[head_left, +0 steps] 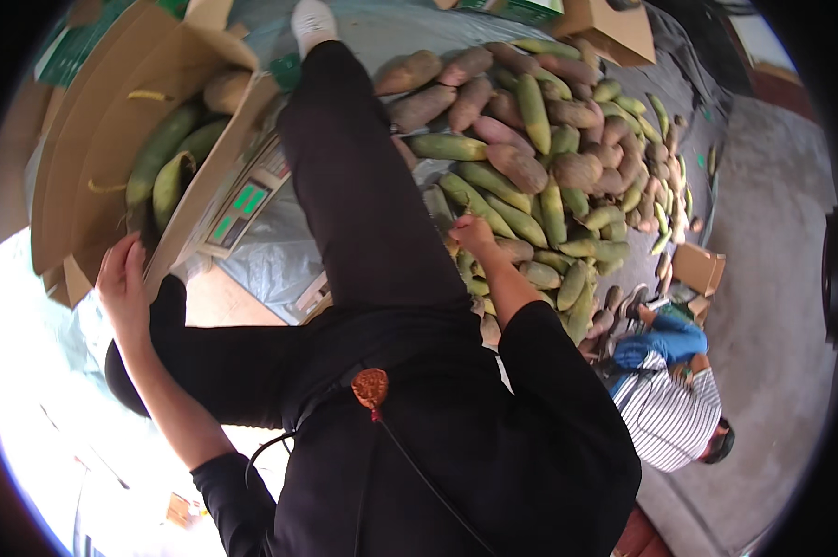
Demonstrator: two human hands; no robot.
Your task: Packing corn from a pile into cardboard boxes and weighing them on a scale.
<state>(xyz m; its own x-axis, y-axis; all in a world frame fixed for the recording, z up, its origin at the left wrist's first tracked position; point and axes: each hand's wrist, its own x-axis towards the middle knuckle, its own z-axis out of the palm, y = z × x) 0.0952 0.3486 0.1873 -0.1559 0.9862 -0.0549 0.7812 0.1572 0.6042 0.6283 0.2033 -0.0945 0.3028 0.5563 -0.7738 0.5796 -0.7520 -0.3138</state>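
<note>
On the left, my left hand (124,278) is at the near edge of an open cardboard box (84,200), fingers loosely bent and not wrapped round anything I can make out. Its fingertips are beside the lower end of a dark green radish (154,162) inside the box. More green radishes and a brownish one lie in there too. My right hand (475,236) is closed at the left edge of a big pile of green and reddish-brown radishes (549,176). It grips the end of a green radish (439,210), partly hidden by the fingers.
Beneath the box is a scale (238,209) with a lit green display. My outstretched leg (340,176) lies between box and pile. Another person in a striped shirt (669,413) sits at the right, near a small cardboard box (698,268). Plastic sheeting (270,251) covers the floor.
</note>
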